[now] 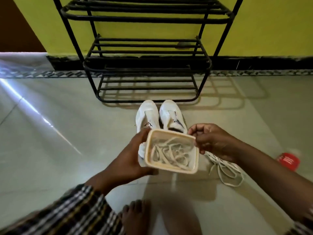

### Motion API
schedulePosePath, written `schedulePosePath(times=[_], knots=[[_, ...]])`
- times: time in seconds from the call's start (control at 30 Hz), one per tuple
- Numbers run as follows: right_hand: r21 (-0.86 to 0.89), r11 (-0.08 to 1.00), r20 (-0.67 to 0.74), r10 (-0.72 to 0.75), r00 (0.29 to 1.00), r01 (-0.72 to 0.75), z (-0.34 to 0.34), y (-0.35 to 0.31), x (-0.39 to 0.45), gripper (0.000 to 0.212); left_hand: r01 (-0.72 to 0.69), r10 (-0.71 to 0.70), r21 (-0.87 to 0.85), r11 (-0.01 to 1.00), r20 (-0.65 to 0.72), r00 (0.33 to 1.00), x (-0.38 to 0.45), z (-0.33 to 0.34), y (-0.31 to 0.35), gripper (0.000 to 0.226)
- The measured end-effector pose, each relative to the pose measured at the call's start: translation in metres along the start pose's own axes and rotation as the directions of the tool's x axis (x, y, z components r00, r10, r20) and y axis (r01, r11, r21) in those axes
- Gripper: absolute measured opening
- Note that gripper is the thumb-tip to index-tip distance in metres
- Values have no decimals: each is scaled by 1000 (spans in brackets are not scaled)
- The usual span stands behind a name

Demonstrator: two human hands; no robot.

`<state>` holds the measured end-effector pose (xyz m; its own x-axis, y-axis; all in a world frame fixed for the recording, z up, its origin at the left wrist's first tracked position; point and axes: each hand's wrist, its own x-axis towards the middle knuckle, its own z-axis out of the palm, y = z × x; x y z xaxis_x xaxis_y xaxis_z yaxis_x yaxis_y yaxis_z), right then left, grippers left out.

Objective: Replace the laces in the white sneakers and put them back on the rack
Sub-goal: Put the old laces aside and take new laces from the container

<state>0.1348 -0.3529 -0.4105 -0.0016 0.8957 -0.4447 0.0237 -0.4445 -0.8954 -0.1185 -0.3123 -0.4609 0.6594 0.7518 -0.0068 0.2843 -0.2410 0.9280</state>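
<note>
While the left hand (133, 160) grips the tub (171, 150) of laces (169, 154) steady, the right hand (210, 141) pinches its rim, apparently to draw one out.

Sneakers (159, 116): white pair, unlaced, side by side, toes just before the rack (147, 68).
Laces, boxed (171, 153): cream, tangled.
Laces, loose (225, 170): white, right of sneakers.

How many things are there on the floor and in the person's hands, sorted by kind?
White sneakers: 2, the left one and the right one, side by side on the floor
Shoe racks: 1
Plastic tubs: 1, held in both hands
Lace bundles: 2, one in the tub, one loose on the floor
Red objects: 1, too blurred to identify
Total: 7
</note>
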Motion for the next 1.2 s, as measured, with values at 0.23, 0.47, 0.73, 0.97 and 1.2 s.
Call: schedulePosePath(times=[0.23,0.47,0.73,0.97,1.2], knots=[[-19,974,55,228,972,-228,10,70,4,12,65,-60,-238,969,27,998,-33,48,-17,87],[-221,933,-179,247,952,-284,28,100,22,14,262,-266,-148,954,-6,964,-38,62,-57,76],[-395,903,-233,81,969,-170,45,112,31,21,366,-367,-47,929,-18,930,-46,58,-72,79],[-283,958,-123,8,992,-43,42,99,34,18,469,-472,-63,881,-26,881,-39,50,-75,88],[-580,812,75,-37,997,73,43,92,35,19,461,-461,-21,887,-16,887,-38,48,-69,73]])
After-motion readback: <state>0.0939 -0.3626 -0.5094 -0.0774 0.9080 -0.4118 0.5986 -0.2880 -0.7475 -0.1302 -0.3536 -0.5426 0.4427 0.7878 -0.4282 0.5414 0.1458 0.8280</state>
